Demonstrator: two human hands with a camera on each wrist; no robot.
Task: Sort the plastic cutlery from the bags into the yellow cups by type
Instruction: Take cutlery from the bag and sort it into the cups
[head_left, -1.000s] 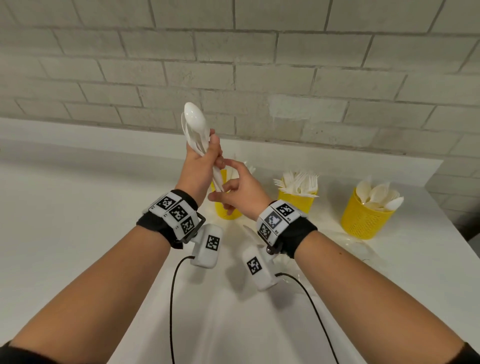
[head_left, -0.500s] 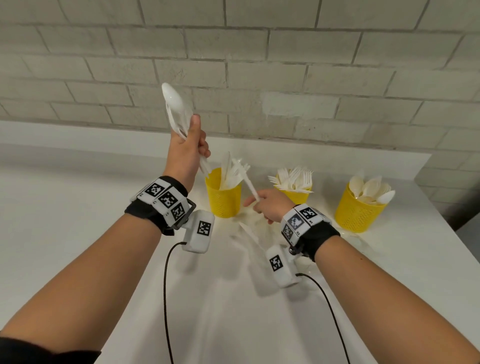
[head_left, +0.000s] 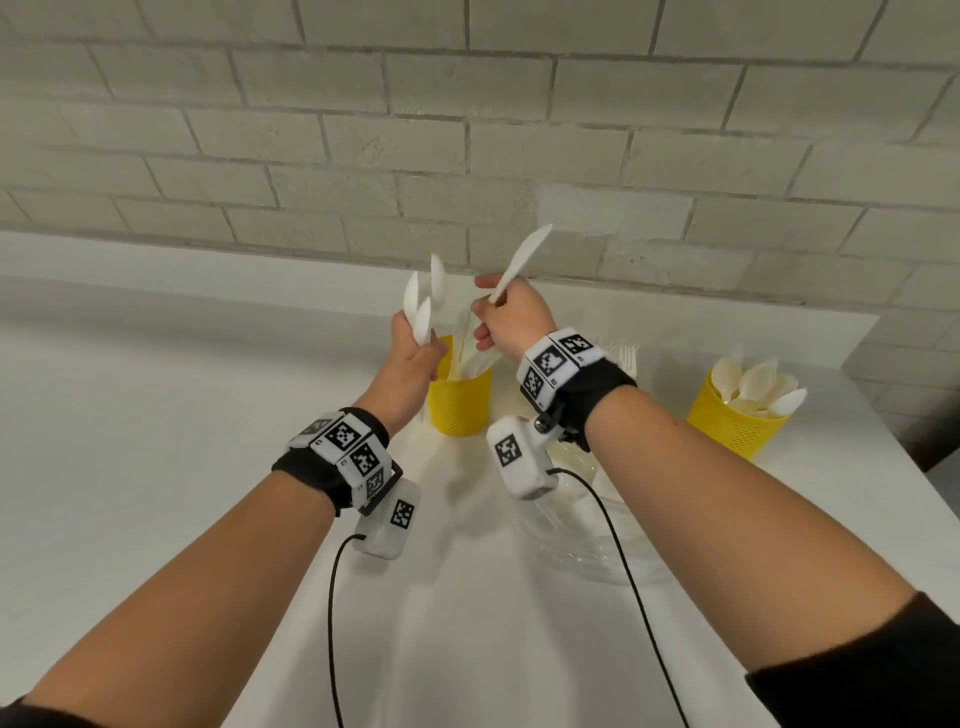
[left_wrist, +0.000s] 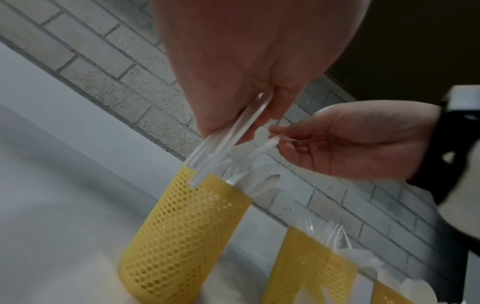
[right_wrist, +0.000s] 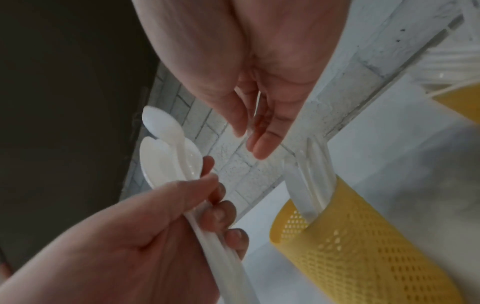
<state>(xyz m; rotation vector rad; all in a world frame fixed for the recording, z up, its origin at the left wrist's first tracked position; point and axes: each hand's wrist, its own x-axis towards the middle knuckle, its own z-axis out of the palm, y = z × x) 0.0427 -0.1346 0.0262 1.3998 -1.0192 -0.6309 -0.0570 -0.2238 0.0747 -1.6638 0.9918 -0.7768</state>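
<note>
My left hand (head_left: 415, 345) grips a bunch of white plastic spoons (head_left: 427, 299) by the handles, bowls up, just left of and above the left yellow cup (head_left: 460, 402), which holds knives. My right hand (head_left: 493, 312) pinches a single white knife (head_left: 522, 260), blade pointing up and right, over that same cup. In the left wrist view the spoon handles (left_wrist: 228, 142) stick out below my fingers toward the mesh cup (left_wrist: 182, 236). The right wrist view shows the spoons (right_wrist: 168, 150) and the knives (right_wrist: 311, 181) standing in the cup (right_wrist: 363, 246). My right wrist hides most of the middle cup; only its forks (head_left: 626, 353) show.
A third yellow cup (head_left: 737, 431) full of spoons stands at the right, near the table's edge. A crumpled clear plastic bag (head_left: 587, 545) lies on the white table (head_left: 156, 467) under my right forearm. A brick wall closes the back.
My right hand left the bundle in my left hand with one knife and now holds it raised over the left cup. My left hand has come down beside that cup.
</note>
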